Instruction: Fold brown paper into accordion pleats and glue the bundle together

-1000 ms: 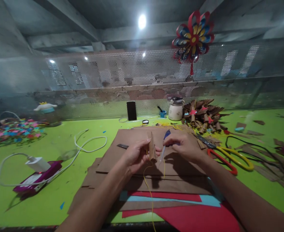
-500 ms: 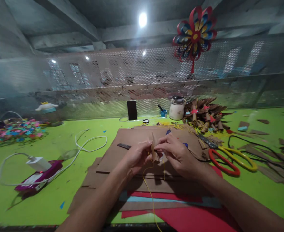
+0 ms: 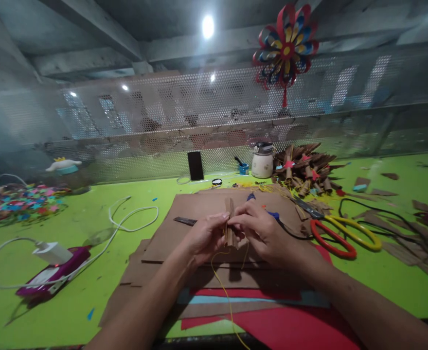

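Note:
My left hand [image 3: 208, 236] is closed on a small rolled piece of brown cardboard [image 3: 229, 236], held upright in the middle of the view. Pinched fingers of my right hand [image 3: 259, 228] touch its right side, where yellow string [image 3: 221, 279] runs around it. One string end hangs below the roll, and a longer length trails down past the table's front edge. Whether the right fingertips grip string or cardboard is hidden. Under both hands lie stacked brown cardboard sheets [image 3: 188, 206]. A dark blade [image 3: 185, 221] pokes out beside my left hand, and a blue-tipped tool [image 3: 272, 215] lies behind my right.
Scissors with red and yellow handles [image 3: 334, 245] lie at right, near a black cable. Behind them is a pile of cardboard rolls [image 3: 305, 167] beside a white jar [image 3: 262, 163]. A purple power strip [image 3: 53, 274] and white cable are at left. Red paper [image 3: 290, 328] lies in front.
The cardboard roll has turned so its broad face shows more and it stands straighter. Both hands stay on it. The whole view has shifted slightly.

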The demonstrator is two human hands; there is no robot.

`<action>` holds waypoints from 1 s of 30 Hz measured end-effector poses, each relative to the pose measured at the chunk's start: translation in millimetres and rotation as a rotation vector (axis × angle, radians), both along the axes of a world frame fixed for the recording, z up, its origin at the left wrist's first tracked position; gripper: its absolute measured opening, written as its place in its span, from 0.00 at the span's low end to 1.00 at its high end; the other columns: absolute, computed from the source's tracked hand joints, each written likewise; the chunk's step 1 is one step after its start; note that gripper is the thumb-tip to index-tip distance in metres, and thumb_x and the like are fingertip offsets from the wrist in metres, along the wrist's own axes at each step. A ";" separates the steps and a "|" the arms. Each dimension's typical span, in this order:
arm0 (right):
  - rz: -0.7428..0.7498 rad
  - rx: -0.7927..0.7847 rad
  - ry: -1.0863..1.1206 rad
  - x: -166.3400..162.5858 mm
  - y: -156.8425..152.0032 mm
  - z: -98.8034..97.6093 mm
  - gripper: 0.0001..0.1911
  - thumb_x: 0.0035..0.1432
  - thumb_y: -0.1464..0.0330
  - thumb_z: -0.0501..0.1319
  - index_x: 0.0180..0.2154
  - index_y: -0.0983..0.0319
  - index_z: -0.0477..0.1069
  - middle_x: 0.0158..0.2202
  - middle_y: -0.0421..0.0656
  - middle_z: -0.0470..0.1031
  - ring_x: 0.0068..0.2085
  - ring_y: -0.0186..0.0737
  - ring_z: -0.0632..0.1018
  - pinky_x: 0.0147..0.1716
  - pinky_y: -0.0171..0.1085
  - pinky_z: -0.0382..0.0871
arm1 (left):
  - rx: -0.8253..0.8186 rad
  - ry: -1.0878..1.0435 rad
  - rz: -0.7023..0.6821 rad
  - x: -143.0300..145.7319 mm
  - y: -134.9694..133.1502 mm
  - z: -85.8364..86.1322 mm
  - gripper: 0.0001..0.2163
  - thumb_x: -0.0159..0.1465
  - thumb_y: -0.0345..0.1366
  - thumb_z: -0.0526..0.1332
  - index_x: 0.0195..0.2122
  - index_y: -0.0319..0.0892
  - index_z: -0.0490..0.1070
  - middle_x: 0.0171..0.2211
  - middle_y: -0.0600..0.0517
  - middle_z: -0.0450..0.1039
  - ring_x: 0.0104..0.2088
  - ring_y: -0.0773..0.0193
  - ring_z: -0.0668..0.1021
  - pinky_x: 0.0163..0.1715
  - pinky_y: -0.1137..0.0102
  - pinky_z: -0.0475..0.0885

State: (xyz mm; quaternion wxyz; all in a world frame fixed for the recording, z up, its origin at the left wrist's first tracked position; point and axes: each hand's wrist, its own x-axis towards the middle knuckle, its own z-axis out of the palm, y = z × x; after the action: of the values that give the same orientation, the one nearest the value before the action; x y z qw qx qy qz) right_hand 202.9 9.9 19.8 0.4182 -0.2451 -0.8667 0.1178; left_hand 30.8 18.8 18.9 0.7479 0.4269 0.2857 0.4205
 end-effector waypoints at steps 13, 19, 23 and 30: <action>-0.303 -0.071 0.255 14.8 24.1 -0.3 0.06 0.56 0.70 0.56 0.32 0.63 0.71 0.30 0.43 0.71 0.33 0.37 0.71 0.35 0.36 0.64 | -0.091 0.047 0.018 -4.5 3.5 3.0 0.09 0.62 0.30 0.52 0.33 0.30 0.70 0.30 0.39 0.76 0.27 0.63 0.78 0.28 0.73 0.71; -0.334 -0.351 0.403 47.8 38.7 10.1 0.14 0.51 0.61 0.61 0.23 0.65 0.67 0.18 0.37 0.66 0.21 0.30 0.65 0.23 0.32 0.59 | -0.075 0.037 0.060 -10.3 9.6 2.8 0.09 0.62 0.29 0.52 0.32 0.29 0.70 0.30 0.38 0.76 0.27 0.64 0.78 0.29 0.73 0.73; -0.287 -0.397 0.510 55.2 29.4 18.7 0.15 0.47 0.60 0.64 0.21 0.64 0.66 0.17 0.36 0.64 0.20 0.28 0.63 0.22 0.31 0.57 | -0.068 -0.008 0.064 -12.2 13.1 0.7 0.07 0.61 0.29 0.53 0.32 0.31 0.69 0.32 0.38 0.76 0.28 0.62 0.78 0.29 0.72 0.74; -0.025 -0.726 0.730 55.4 18.7 20.0 0.25 0.53 0.53 0.56 0.16 0.60 0.50 0.11 0.30 0.45 0.14 0.26 0.50 0.14 0.30 0.46 | -0.068 0.002 0.001 -14.6 17.4 -3.6 0.11 0.62 0.31 0.53 0.32 0.28 0.71 0.27 0.37 0.75 0.26 0.63 0.78 0.29 0.73 0.74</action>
State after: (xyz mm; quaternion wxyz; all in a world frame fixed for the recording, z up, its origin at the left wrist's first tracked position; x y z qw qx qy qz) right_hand 258.3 28.6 39.8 0.5830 -0.3278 -0.5643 0.4840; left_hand 16.2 36.2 15.3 0.7614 0.4016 0.3006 0.4106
